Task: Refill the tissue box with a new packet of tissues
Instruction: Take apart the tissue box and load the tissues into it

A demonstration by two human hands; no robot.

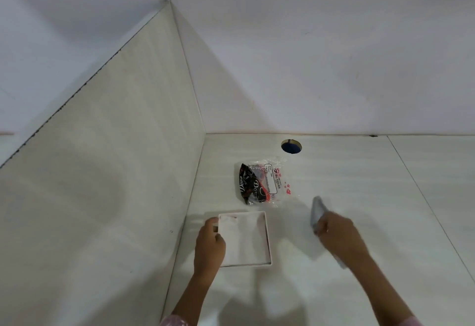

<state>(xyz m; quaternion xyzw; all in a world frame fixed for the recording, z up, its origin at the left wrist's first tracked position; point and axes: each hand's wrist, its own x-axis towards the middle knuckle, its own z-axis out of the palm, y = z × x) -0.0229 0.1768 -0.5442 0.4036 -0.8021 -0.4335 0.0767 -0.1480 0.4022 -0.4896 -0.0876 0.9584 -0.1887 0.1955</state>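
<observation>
A square white tissue box point(267, 240) lies open on the white desk, with white tissues point(244, 238) filling it. My left hand point(209, 244) grips the box's left edge. My right hand point(339, 233) is to the right of the box, closed on a grey-white flat piece point(317, 210), blurred, which looks like the box's lid. Behind the box lies a clear plastic tissue packet wrapper point(276, 181) with red print, and a crumpled black wrapper point(248, 184) rests against it.
A tall white partition panel point(115, 158) walls off the desk on the left. The white wall point(308, 55) stands behind. A round cable hole point(291, 146) with blue inside sits near the desk's back edge. A seam point(424, 192) crosses the desk at right.
</observation>
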